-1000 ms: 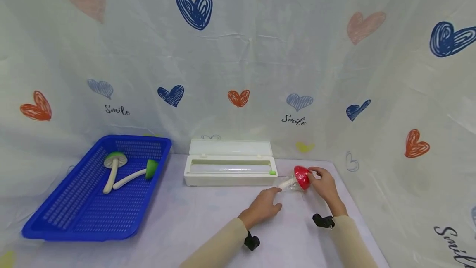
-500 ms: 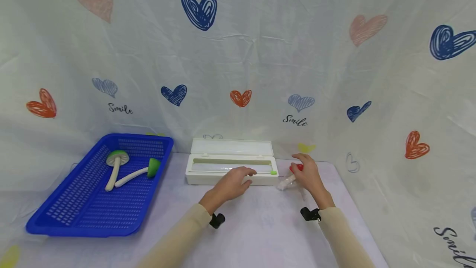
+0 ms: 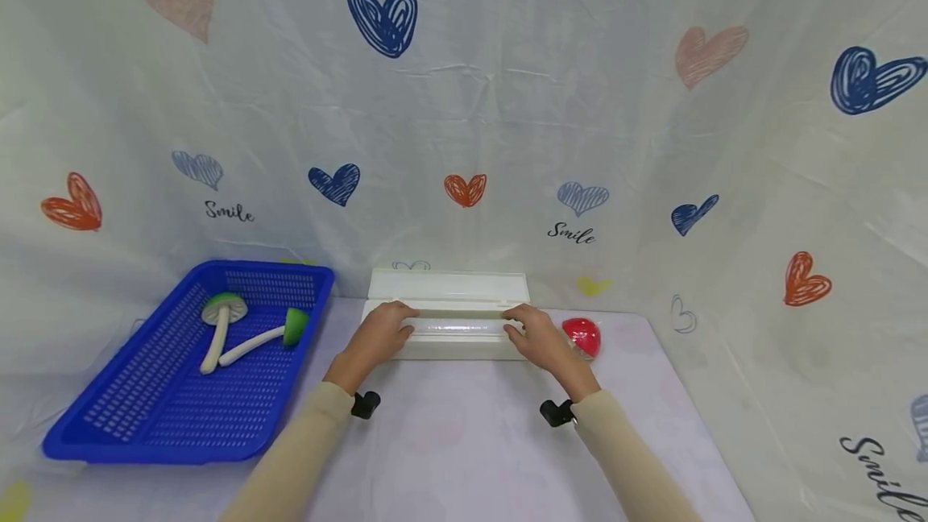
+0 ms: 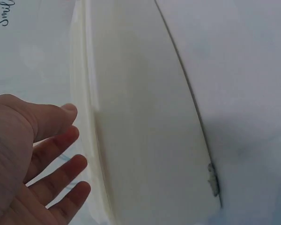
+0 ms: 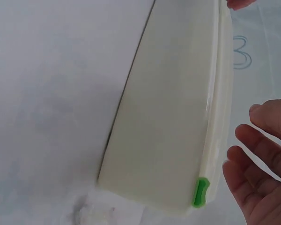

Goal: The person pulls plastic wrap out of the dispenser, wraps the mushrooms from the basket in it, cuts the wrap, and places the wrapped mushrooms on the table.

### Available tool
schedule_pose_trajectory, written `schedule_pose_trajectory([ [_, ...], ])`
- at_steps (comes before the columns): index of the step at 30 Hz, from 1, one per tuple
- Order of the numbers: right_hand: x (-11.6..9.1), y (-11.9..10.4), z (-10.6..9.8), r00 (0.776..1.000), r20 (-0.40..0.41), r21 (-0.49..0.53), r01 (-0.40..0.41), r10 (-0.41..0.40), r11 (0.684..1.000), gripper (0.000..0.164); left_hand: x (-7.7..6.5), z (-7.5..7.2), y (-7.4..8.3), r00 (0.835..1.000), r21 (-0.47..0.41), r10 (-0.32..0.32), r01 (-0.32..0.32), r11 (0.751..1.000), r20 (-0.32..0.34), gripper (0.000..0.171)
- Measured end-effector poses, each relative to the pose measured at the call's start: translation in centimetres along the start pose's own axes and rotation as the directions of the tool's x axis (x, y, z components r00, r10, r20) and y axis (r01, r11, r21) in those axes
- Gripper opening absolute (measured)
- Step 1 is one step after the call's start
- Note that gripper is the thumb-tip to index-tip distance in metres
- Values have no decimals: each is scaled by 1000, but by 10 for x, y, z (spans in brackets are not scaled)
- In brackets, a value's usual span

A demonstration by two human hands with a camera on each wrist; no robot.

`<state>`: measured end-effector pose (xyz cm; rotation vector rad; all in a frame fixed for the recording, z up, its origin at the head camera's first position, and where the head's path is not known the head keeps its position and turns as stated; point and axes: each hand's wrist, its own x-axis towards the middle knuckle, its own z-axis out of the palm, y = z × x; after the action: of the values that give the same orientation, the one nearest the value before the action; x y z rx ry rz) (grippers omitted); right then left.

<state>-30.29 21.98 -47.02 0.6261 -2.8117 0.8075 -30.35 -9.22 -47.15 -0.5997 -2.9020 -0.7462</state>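
Mid-frame, the left hand and right hand, both empty, fingers loosely spread, flank the open cling-film dispenser; a red mushroom cap shows right of centre.

On the left of the pale lavender tabletop sits a blue perforated basket, and in its far half lie two green-capped mushrooms, the left one with its cap at the far end, the right one with its cap toward the basket's right wall. Behind, a wrinkled whitish sheet rises along the far side and the right, printed with blue, pink, orange-red and yellow hearts and the word "Smile".
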Motion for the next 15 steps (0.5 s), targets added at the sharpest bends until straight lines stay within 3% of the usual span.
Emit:
schedule_pose_trajectory([
  [7,13,-16,19,992,87,-71,99,-93,993,16,0,5,-8,999,39,-33,33,999,3,13],
  [10,15,-21,23,990,102,-65,108,-101,992,15,1,7,-8,998,43,-42,44,998,-47,9],
  [15,19,-23,30,991,59,-88,123,-119,988,12,2,12,-9,990,3,-46,47,999,-130,9],
])
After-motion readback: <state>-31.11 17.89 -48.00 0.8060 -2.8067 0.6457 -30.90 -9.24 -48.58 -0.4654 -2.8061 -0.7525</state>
